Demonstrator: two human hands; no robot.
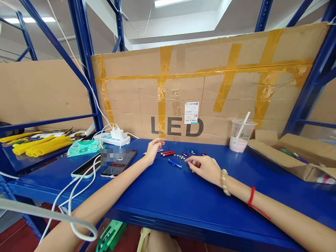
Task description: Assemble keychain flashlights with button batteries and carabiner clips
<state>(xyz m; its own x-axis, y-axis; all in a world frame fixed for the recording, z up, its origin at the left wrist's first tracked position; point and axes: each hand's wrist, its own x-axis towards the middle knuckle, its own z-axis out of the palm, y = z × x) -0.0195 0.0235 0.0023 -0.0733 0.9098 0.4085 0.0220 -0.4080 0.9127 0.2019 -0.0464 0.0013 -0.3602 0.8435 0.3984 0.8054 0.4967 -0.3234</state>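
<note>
L hand (153,151), center of frame, has fingers loosely bent near the shiny red metal tubes (168,153); can't tell if it's got smth. R hand (206,168), just right of center, has thumb + fingers nearly together by a row of small round silvery discs (180,156), can't tell what's in there tbh. Short blue metal tube (174,163) lies btwn hands, mid-frame, on flat blue metal table (162,196).

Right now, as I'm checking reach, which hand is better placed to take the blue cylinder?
Probably the right hand: it is just right of the blue cylinder. The left hand is farther off, by the red cylinders. Whether either is free is unclear.
</note>
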